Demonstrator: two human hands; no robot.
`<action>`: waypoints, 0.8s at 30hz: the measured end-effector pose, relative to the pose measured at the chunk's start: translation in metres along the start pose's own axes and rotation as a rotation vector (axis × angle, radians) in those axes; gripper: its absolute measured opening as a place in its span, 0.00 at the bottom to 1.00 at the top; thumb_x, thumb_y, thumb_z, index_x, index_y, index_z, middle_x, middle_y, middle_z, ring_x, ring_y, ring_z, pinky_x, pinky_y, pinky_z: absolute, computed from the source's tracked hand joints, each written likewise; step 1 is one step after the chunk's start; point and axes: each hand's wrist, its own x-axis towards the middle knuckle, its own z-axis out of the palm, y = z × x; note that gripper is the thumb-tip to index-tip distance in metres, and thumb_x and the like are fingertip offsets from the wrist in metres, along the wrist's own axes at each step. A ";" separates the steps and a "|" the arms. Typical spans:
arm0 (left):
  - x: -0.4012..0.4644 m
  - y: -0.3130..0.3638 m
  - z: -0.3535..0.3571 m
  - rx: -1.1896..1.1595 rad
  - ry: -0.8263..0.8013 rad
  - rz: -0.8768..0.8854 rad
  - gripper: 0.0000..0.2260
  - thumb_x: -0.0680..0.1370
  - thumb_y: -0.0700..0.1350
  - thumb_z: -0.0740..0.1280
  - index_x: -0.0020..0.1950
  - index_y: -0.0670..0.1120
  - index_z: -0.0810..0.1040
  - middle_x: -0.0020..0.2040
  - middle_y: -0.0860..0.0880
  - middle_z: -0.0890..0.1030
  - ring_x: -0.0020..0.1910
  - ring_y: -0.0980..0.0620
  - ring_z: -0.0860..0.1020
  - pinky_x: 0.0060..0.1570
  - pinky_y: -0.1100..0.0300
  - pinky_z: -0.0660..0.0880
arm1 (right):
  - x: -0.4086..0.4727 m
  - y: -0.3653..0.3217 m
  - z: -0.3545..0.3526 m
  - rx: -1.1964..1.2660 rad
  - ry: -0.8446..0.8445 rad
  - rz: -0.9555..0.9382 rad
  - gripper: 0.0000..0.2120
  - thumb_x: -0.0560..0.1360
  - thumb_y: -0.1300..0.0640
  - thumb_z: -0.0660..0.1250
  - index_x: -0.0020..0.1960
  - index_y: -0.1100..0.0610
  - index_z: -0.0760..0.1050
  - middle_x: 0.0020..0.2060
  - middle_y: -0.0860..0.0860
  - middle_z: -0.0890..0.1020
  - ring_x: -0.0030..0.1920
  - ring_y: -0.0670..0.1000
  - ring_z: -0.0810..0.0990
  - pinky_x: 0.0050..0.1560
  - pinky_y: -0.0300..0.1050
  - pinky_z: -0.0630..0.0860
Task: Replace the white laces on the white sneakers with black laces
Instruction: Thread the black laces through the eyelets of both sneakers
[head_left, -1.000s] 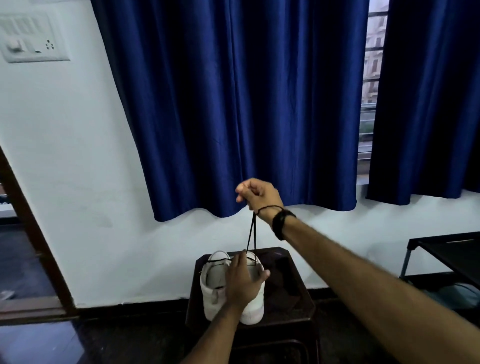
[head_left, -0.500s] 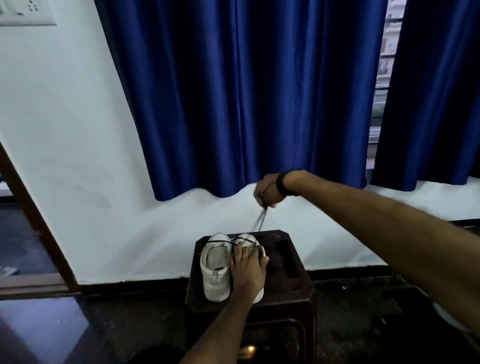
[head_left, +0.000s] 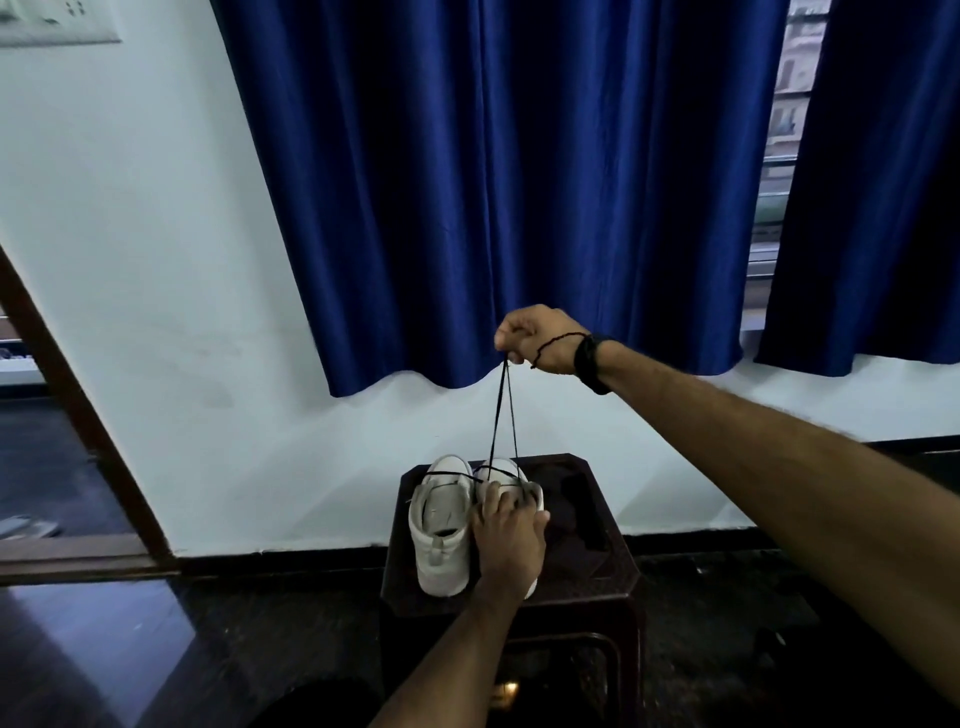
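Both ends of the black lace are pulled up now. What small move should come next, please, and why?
Probably lower the right hand and feed one end into the next eyelet. Both strands of the thin black lace rise taut and roughly even from the right white sneaker, which the left hand presses onto the dark wooden stool.

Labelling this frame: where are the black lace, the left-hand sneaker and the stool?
black lace (head_left: 503, 410), head view, taut strands.
left-hand sneaker (head_left: 439, 556), head view, heel.
stool (head_left: 582, 587), head view, bare top.

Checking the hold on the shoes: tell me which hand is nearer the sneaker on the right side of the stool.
Left. The left hand presses down on that sneaker, touching it. The right hand is raised above it, its grip pinching both black lace strands taut.
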 end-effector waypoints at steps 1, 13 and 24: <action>0.000 -0.001 0.000 -0.008 0.005 0.016 0.18 0.73 0.59 0.57 0.47 0.54 0.84 0.47 0.55 0.82 0.61 0.46 0.77 0.53 0.46 0.76 | -0.001 0.001 -0.002 -0.021 0.018 -0.011 0.08 0.76 0.65 0.63 0.43 0.55 0.78 0.33 0.45 0.78 0.34 0.41 0.75 0.26 0.27 0.68; 0.069 -0.072 -0.061 -0.082 -0.127 -0.406 0.21 0.76 0.50 0.64 0.68 0.47 0.74 0.64 0.43 0.73 0.64 0.42 0.72 0.63 0.51 0.66 | 0.004 0.056 0.017 0.285 0.199 0.021 0.09 0.80 0.57 0.61 0.41 0.51 0.74 0.30 0.47 0.78 0.29 0.40 0.72 0.32 0.34 0.69; 0.133 -0.122 -0.022 -0.405 -0.338 -0.842 0.34 0.70 0.61 0.71 0.68 0.41 0.71 0.65 0.42 0.77 0.63 0.44 0.76 0.56 0.59 0.74 | 0.002 0.102 0.119 0.769 0.229 0.222 0.11 0.81 0.63 0.60 0.40 0.56 0.71 0.29 0.50 0.74 0.25 0.41 0.70 0.29 0.34 0.67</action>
